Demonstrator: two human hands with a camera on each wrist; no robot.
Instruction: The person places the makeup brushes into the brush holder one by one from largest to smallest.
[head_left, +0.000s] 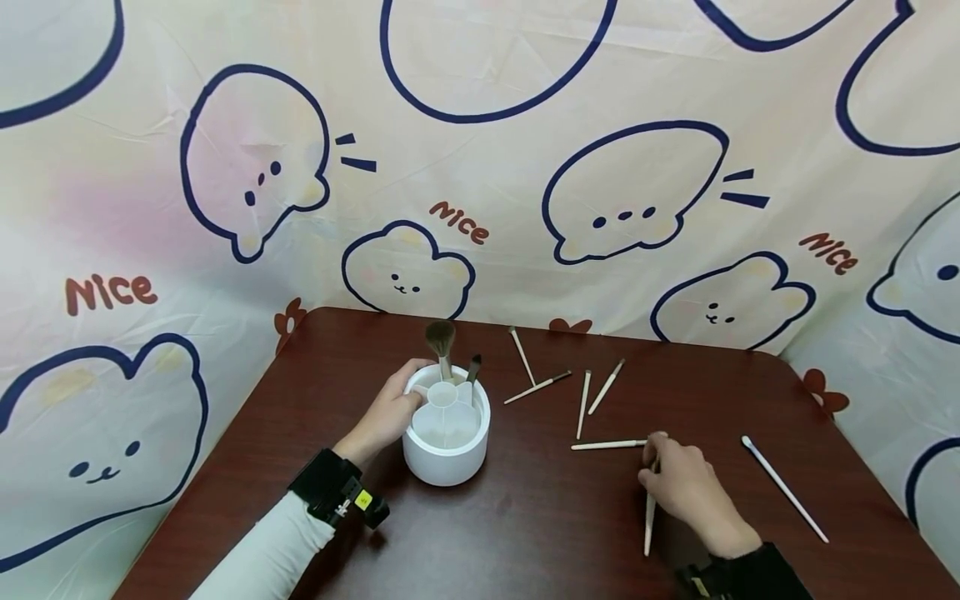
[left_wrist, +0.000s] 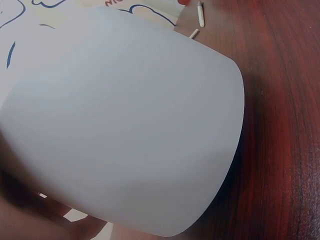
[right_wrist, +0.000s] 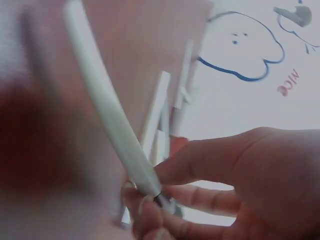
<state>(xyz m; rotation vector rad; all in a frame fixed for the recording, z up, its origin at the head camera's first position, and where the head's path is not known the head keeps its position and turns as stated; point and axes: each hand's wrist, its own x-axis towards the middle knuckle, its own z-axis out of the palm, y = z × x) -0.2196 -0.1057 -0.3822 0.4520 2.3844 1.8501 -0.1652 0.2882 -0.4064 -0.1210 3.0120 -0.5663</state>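
Note:
My left hand [head_left: 384,418] grips the rim of a round white divided brush holder [head_left: 444,463], thumb over the edge. Its smooth outer wall fills most of the left wrist view. A large fluffy makeup brush [head_left: 440,340] and a smaller dark-tipped brush [head_left: 474,369] stand bristles up in the holder. On the right, my right hand [head_left: 690,490] pinches a makeup brush [right_wrist: 107,110] near its dark head, the pale handle pointing toward me in the head view. Another pale brush [head_left: 606,445] lies just left of those fingers, its far end hidden by them.
Several slim brushes lie on the brown table behind, among them a crossed pair with one brush [head_left: 538,387] over another, and two side by side [head_left: 582,406]. A longer white brush [head_left: 783,487] lies at the right. Patterned cloth [head_left: 510,200] hangs around the table's back and sides.

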